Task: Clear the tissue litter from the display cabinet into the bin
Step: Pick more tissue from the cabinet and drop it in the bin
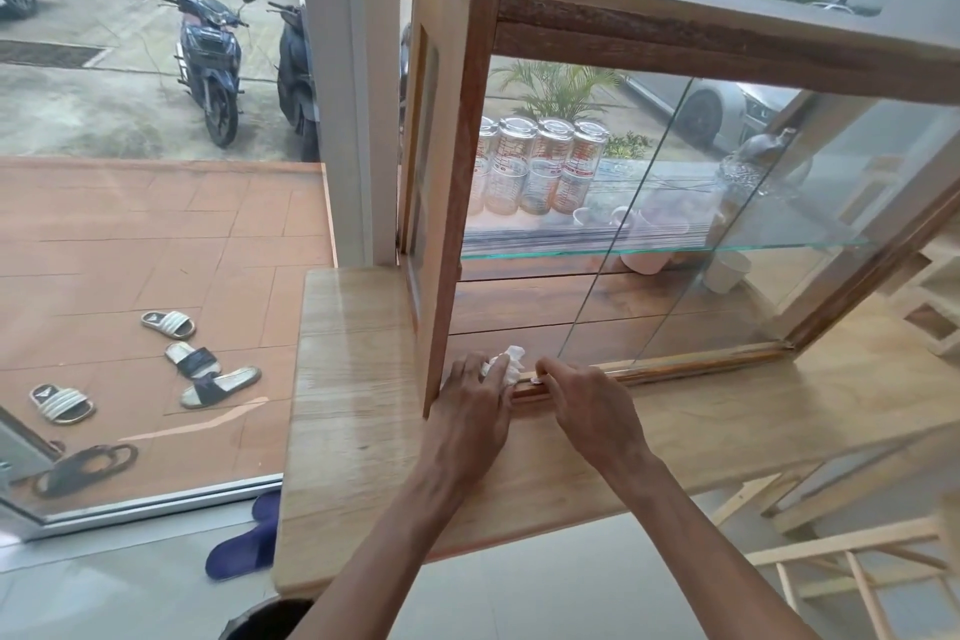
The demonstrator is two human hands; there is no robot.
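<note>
A wooden display cabinet with sliding glass panes stands on a wooden counter. At its open lower left corner lies a crumpled white tissue, and my left hand grips it with the fingers curled over it. My right hand rests on the bottom rail just to the right, pinching a small white scrap between thumb and fingertips. A dark round rim, possibly the bin, shows below the counter's near left corner, mostly hidden by my left forearm.
Measuring glasses and white cups stand on the cabinet's glass shelf. The glass pane's edge sits right of my hands. Wooden frames lie low on the right. Slippers are on the floor at left.
</note>
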